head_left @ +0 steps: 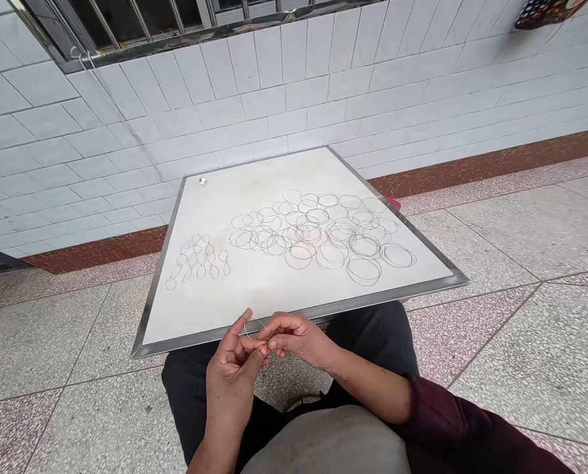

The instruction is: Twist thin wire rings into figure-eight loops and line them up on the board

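Note:
Both my hands meet over my lap, just off the near edge of the table, around one thin wire loop [268,327]. My left hand [234,362] pinches the wire between thumb and fingers, with one fingertip raised beside it. Against it, my right hand [296,339] grips the same wire with thumb and forefinger. Part of the loop stands up above my fingertips; the rest is hidden by the fingers. On the table, twisted figure-eight wires [201,270] lie in a group at the left. Many round wire rings [364,270] overlap at the middle and right.
The white table [254,296] has a grey metal rim and stands before a white tiled wall [264,105]. A small red and white object [203,182] lies near its far left corner. A barred window [140,26] is above. Speckled stone floor [540,355] surrounds the table.

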Motion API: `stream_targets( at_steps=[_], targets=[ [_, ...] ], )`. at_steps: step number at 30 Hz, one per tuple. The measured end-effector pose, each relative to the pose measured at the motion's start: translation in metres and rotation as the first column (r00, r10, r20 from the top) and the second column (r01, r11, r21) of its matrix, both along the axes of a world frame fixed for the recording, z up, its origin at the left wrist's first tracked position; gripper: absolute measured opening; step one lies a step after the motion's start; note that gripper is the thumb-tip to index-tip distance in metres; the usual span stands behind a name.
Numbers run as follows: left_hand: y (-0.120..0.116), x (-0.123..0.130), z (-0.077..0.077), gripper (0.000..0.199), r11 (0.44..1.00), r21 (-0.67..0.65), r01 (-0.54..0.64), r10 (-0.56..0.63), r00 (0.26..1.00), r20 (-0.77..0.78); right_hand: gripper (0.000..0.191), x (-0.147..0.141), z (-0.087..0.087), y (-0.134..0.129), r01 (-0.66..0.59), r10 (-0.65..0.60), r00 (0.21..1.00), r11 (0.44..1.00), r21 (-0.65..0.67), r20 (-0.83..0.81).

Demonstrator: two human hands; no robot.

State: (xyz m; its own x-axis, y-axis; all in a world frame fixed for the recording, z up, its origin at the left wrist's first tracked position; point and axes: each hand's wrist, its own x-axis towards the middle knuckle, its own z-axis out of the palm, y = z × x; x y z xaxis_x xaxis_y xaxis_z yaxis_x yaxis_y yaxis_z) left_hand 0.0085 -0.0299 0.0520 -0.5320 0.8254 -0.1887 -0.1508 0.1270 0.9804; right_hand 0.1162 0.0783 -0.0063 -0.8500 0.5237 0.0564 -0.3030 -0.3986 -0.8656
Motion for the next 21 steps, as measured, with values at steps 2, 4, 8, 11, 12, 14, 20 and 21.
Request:
stream_targets(
  at_steps=[2, 4, 8, 11, 12, 14, 20, 21],
  targets=[
    [0.001, -0.0002, -0.0006, 0.068, 1.0, -0.006, -0.012, 0.012, 1.0, 0.004, 0.021, -0.0001, 0.0008, -0.0001, 0.021, -0.021, 1.0, 0.999, 0.025, -0.016],
    [0.0015, -0.0005, -0.0017, 0.066, 1.0, -0.014, -0.015, 0.015, 1.0, 0.007, 0.019, -0.0001, 0.002, 0.0001, 0.04, -0.037, 0.999, 0.997, 0.065, -0.036],
    [0.0012, -0.0009, -0.0029, 0.065, 1.0, -0.016, 0.017, -0.017, 1.0, 0.009, 0.019, 0.0, 0.0026, -0.0003, 0.034, -0.031, 0.999, 0.995, 0.097, -0.042],
    [0.0009, -0.001, -0.0023, 0.065, 0.999, -0.016, 0.035, -0.036, 0.999, -0.007, 0.022, 0.0001, 0.0018, -0.0014, 0.032, -0.028, 0.999, 0.996, 0.085, -0.04],
    [0.0008, -0.0011, -0.002, 0.065, 0.999, -0.018, 0.04, -0.04, 0.999, -0.01, 0.023, 0.0002, 0.0018, -0.0017, 0.029, -0.025, 0.999, 0.996, 0.082, -0.04],
    [0.0007, -0.0012, -0.0016, 0.065, 0.999, -0.016, 0.045, -0.045, 0.999, -0.001, 0.024, 0.0004, 0.0025, -0.0021, 0.024, -0.021, 0.999, 0.997, 0.079, -0.041],
    [0.0003, -0.0024, -0.0026, 0.061, 0.999, -0.009, 0.044, -0.044, 0.999, 0.024, 0.025, 0.001, 0.0058, -0.0018, 0.033, -0.027, 0.998, 0.993, 0.117, -0.053],
    [0.0002, -0.003, -0.003, 0.059, 0.999, -0.01, 0.045, -0.045, 0.999, 0.019, 0.025, 0.0011, 0.0056, -0.0017, 0.035, -0.029, 0.998, 0.992, 0.121, -0.054]
  ],
)
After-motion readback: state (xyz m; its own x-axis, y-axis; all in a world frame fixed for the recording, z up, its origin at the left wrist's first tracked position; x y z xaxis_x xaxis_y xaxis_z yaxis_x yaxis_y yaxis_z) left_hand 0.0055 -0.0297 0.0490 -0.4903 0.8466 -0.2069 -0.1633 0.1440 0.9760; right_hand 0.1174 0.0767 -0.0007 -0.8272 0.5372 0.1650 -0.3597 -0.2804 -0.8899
